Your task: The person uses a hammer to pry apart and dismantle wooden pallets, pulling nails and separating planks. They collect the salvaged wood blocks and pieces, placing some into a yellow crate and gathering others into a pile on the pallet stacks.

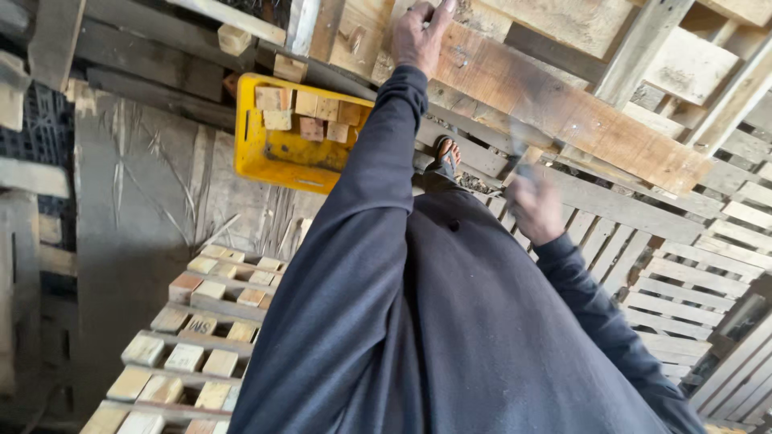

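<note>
The left hand (420, 36) is stretched far out and rests on a long brown wooden board (563, 108) that lies slanted across a stack of wooden pallets (683, 265). Its fingers are spread a bit and press on the top end of the board, and I cannot tell if they curl around its edge. The right hand (535, 207) is closer to the body and looks blurry. It seems closed around something thin and grey, but I cannot tell what that is or how tight the hold is. It sits just below the long board, over the slats of the pallets. Both arms wear dark blue sleeves, and a long dark blue robe fills the middle of the view. One foot in a sandal (446, 157) pokes out between the two arms. To the left of the left arm is a yellow crate (273, 153) with small wooden blocks (310, 112) inside. Lower left, more small wooden blocks sit in rows on another pallet (193, 345)
</note>
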`<state>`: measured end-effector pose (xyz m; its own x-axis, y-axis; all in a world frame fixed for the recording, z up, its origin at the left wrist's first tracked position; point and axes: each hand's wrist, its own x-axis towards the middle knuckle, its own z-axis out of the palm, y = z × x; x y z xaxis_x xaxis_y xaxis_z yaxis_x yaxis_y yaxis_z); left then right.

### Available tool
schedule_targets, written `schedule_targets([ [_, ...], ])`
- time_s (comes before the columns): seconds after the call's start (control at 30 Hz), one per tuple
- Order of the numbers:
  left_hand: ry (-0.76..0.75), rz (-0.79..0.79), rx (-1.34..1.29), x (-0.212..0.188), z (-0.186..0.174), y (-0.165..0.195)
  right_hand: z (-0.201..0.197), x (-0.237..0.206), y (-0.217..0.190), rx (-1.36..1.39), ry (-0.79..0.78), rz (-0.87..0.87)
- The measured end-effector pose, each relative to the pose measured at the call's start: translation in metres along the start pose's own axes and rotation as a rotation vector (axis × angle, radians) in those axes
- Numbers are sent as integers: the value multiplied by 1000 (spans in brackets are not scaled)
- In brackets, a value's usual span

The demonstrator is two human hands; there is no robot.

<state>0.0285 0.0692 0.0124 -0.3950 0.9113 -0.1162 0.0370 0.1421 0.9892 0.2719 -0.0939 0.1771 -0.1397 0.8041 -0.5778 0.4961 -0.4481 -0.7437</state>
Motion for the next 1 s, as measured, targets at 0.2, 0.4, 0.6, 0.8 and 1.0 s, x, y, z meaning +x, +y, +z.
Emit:
schedule_targets([
  [0.2, 42, 149, -57, 1, -6, -1, -52, -55, -21, 358, 171, -409],
  [0.4, 17, -23, -145, -3, 0, -2, -76, -27, -69, 365, 235, -1199],
  [0.6, 96, 227, -21, -1, -7, 5, 19, -8, 5, 48, 110, 228],
  [0.8, 69, -32, -90, -4, -1, 1, 0, -33, -20, 498, 222, -683],
  [1.0, 34, 1, -322, -4, 0, 1, 32, -7, 32, -4, 129, -162],
])
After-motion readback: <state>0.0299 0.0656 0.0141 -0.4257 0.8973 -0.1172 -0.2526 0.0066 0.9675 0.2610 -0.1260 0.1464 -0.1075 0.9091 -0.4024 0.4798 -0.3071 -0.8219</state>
